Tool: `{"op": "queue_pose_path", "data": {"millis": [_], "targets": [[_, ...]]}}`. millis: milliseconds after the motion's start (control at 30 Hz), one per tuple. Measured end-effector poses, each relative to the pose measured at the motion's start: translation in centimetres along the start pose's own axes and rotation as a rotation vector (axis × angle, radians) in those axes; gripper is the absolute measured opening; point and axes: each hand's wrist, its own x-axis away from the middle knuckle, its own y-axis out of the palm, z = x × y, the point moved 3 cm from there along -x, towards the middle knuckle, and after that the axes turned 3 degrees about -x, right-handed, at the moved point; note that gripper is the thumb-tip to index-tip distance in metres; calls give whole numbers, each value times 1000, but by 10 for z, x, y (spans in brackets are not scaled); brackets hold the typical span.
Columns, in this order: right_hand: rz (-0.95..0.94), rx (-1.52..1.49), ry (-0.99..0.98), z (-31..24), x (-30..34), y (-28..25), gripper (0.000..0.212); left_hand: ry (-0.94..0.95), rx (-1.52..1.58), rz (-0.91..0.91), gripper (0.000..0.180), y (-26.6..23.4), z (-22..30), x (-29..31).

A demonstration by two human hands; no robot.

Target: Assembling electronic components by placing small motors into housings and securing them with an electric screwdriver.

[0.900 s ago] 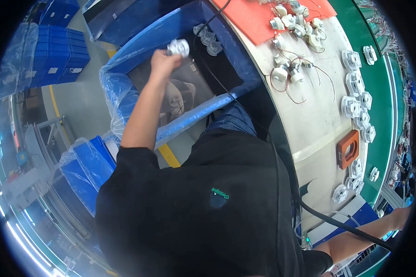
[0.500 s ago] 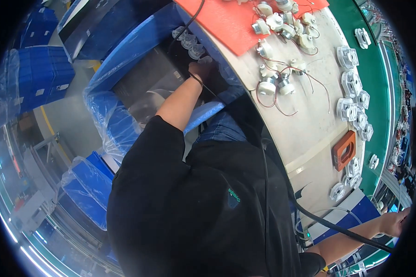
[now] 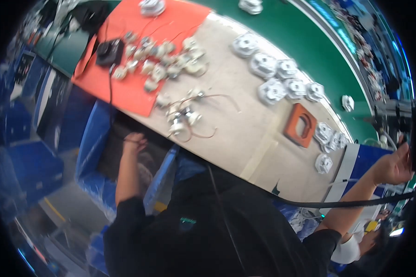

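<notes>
Left hand point(image 3: 135, 142) has shifted to open space between blue bin walls point(image 3: 88, 148).

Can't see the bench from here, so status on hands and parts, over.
Left hand at blue-lined bin, nothing visible in it. Right hand at picture's right edge, grip unclear. White parts on bench. Black cable crossing right forearm.

Blurred left hand point(image 3: 135, 142); rim-clipped right hand point(image 3: 395, 168)
</notes>
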Motion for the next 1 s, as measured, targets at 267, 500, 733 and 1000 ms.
{"op": "queue_pose_path", "data": {"millis": [267, 500, 733, 1000], "targets": [[124, -171, -278, -13, 60, 20, 18, 1219, -406, 1070, 23, -23, 322, 282], [-430, 331, 780, 78, 117, 42, 59, 1520, -919, -90, 71, 291, 506, 214], [-860, 387, 853, 261, 186, 84, 114, 1595, -1423, -151, 107, 497, 533, 109], [-937, 356, 782, 232, 166, 134, 75, 1497, -1824, -2, 72, 487, 535, 106]]}}
